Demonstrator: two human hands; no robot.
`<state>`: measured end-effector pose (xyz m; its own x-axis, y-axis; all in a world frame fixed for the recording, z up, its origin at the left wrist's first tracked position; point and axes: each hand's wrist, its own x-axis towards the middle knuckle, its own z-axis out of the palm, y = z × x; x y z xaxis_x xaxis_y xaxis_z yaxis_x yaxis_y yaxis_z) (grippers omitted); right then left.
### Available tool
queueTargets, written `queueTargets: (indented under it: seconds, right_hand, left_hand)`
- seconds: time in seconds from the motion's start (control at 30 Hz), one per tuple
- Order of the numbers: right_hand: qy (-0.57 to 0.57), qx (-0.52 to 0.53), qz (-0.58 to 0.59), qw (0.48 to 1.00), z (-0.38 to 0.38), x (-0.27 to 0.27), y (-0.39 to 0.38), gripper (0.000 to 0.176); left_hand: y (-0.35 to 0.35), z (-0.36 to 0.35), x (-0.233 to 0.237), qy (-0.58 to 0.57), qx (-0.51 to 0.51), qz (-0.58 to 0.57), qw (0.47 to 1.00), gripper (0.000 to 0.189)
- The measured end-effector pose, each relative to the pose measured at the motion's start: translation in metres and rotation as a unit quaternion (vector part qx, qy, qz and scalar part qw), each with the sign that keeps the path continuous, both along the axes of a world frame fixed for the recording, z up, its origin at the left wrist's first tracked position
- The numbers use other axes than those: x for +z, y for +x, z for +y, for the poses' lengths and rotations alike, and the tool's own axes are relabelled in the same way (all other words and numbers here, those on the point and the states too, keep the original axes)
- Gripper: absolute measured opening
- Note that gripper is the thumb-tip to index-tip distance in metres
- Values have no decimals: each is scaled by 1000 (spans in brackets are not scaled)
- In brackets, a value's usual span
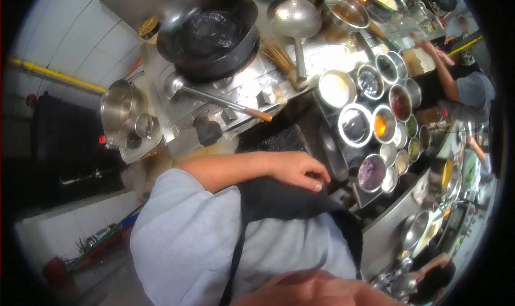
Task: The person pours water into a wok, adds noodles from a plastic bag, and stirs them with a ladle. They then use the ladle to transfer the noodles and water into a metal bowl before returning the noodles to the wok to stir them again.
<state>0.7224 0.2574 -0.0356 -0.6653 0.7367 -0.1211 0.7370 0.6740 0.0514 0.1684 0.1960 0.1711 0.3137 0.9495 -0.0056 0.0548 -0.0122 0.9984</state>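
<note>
My left hand (300,169) lies across my front, over the black apron (287,198), with the forearm running in from the left. Its fingers are loosely bent and apart from the thumb, and nothing shows in them. My right hand is out of sight. Beyond the left arm, a ladle (214,97) with a wooden handle end rests on the metal stove top. Behind it stands a large black wok (244,51), dark inside. A perforated strainer (295,17) lies to the wok's right, beside a bamboo brush (279,56).
Right of the hand, several metal bowls hold ingredients, among them a purple-filled bowl (372,173) and one with an orange liquid (382,125). A steel pot (122,104) stands at left, below a yellow pipe (56,74). A co-worker (466,91) stands at far right.
</note>
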Motion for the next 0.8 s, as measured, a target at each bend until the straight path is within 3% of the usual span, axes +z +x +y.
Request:
queueTargets:
  seconds: [0.1,0.27,0.4,0.8]
  right_hand:
    - [0,3,-6,1000,4,-2,1,17]
    - [3,-4,-10,1000,5,-6,2,17]
    - [4,-7,-14,1000,2,-5,3,17]
    - [13,-3,-38,999,-4,-8,16,17]
  left_hand:
    - [-10,-1,0,-8,-21,49,999,49]
    - [-15,-1,1,29,25,46,998,43]
    - [-18,2,0,12,10,4,1000,43]
    - [-14,5,-7,32,-36,34,998,44]
